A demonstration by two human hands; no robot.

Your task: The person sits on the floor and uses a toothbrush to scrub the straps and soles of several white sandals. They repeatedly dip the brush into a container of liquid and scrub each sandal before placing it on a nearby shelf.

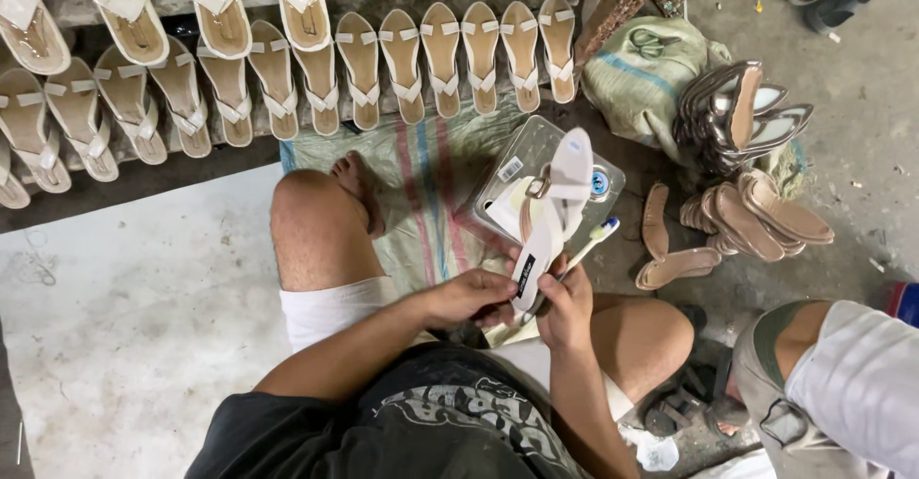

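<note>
- The left hand (pixel 471 299) is closed around the lower end of a white sandal (pixel 548 221), fingers curled over its heel part from the left.
- The right hand (pixel 567 309) grips the same sandal from the right side and also pinches a white brush with a blue tip (pixel 595 237), which slants up and to the right just beside the sandal.
- The sandal stands tilted, its heel end between the two hands and its toe end pointing up and away from the person, above the knees.
- Right behind the sandal lies a flat metal tin (pixel 522 154) on a striped woven sack (pixel 421 192) spread on the floor.
- Rows of finished beige sandals (pixel 440 53) lean side by side along a ledge at the top, well apart from the hands.
- To the right, a pile of tan soles (pixel 747 216) lies on the floor, near a stack of shiny silver soles (pixel 737 115) resting on a green sack (pixel 641 72).
- Another person's knee (pixel 814 335) shows at the lower right.
</note>
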